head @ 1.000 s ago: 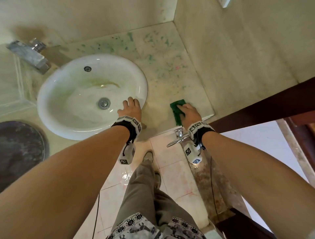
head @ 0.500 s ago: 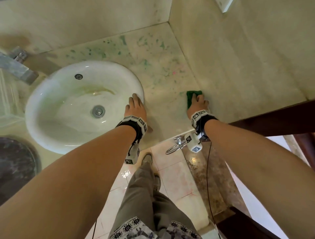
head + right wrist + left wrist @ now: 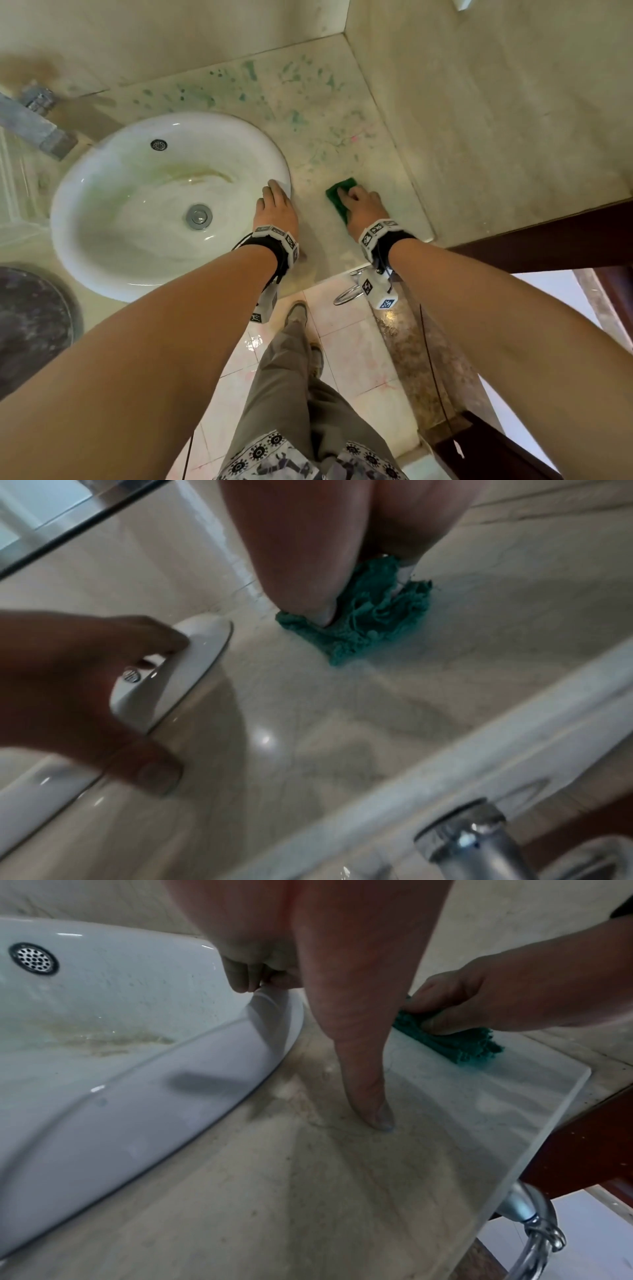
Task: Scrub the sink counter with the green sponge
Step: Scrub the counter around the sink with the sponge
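Note:
The green sponge (image 3: 338, 198) lies flat on the pale stone counter (image 3: 342, 147), between the white basin (image 3: 102, 260) and the right wall. My right hand (image 3: 360, 205) grips it, fingers on top and thumb at its side; the sponge (image 3: 363, 620) bunches under them. In the left wrist view the sponge (image 3: 455, 1045) sits near the counter's front corner. My left hand (image 3: 277, 209) rests on the basin's right rim (image 3: 274, 1007), its fingers lying over the edge and its thumb (image 3: 369, 1096) down on the counter. Green smears (image 3: 250, 73) mark the far counter.
A metal faucet (image 3: 30, 120) juts over the basin at the far left. A dark round object (image 3: 34, 325) lies at the near left. A chrome tap (image 3: 347, 294) hangs under the counter's front edge, beside a dark wooden frame (image 3: 548, 236).
The right hand slid the sponge out toward the right wall, then back left toward the basin. The left hand stayed on the basin rim.

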Demonstrator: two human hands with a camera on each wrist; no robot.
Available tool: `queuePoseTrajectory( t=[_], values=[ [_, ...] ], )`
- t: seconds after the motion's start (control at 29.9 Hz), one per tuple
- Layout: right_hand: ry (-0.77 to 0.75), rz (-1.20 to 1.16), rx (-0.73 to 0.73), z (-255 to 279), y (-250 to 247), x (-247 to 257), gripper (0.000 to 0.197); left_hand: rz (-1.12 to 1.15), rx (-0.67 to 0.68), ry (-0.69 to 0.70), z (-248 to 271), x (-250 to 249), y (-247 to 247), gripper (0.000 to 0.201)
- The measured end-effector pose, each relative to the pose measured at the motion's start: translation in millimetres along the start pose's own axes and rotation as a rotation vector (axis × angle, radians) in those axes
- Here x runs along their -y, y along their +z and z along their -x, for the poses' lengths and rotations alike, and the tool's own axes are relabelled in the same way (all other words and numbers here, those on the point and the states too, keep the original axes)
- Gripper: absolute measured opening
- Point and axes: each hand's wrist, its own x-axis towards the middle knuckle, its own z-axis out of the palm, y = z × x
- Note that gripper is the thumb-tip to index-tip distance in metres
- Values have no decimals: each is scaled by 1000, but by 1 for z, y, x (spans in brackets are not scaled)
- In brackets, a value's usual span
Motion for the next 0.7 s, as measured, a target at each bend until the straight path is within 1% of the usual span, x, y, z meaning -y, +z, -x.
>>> queuePoseTrajectory(
  t=[0.07,0.1,0.13,0.2,0.27,0.33,0.4,0.53,0.6,0.7],
  values=[
    [-66,29,26,8,4,6,63,-9,-30,-7,-1,-1,1,127],
    [-95,45,42,12,6,7,63,-18,-30,-9,-1,-1,1,125],
    [-126,63,51,16,7,7,64,-27,-23,-11,-1,-1,1,129],
    [-174,87,60,23,7,0,66,-54,8,-13,-1,-1,0,143],
    [-153,82,61,28,6,-12,69,-70,17,-6,-2,-1,0,153],
    [-60,36,17,31,4,-27,70,-69,28,5,-1,0,0,158],
    [67,15,-37,32,0,-42,71,-62,31,8,-1,0,-1,159],
    [322,46,-26,29,-7,-67,70,-44,16,-2,-3,-2,1,153],
    [409,54,-43,20,-6,-68,72,-38,16,-7,-3,-1,1,154],
    [532,47,-40,3,-10,-54,74,-17,54,1,-2,2,0,158]
  ],
)
